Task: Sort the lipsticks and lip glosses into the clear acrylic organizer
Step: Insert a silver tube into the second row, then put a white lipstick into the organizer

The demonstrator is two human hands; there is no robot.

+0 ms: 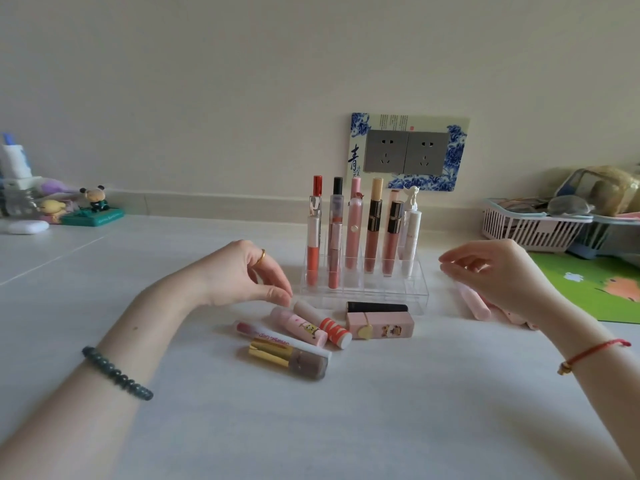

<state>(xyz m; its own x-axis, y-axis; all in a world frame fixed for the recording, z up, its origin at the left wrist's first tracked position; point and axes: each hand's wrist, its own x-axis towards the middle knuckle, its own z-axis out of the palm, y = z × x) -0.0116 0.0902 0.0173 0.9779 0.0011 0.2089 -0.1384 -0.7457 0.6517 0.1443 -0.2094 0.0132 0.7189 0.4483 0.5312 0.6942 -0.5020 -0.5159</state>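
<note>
- A pale, matte white tabletop (311, 427) fills the near part of the view; two bare forearms reach in over it, the left with a dark bead bracelet (116, 374), the right with a red cord (588, 353)
- Loose lipsticks lie flat in a cluster at the middle: a gold-capped brown gloss (287, 360) nearest; behind it a white tube (277, 337), a pink cartoon-printed lipstick (299, 325) and an orange-striped tube (325, 323); to their right a square pink case (381, 326) with a black lipstick (377, 307) just behind it
- The left hand (249, 275) hangs over that cluster, fingers relaxed and pointing down, holding nothing; its fingertips are near the striped tube's far end
- The right hand (498, 271) hovers with loosely curled fingers, nothing seen in it; pale pink tubes (474, 303) lie beneath it, beside a green mat (588, 289)
- The clear acrylic organizer (363, 289) stands between the hands; its back rows hold upright glosses (353, 233) in red, pink and nude; its front row shows bare
- Farther off: a slotted basket (533, 230) at right; small figurines (93, 202) at left; a grey double socket (405, 152) in a blue-and-white frame on the cream wall (242, 81)
</note>
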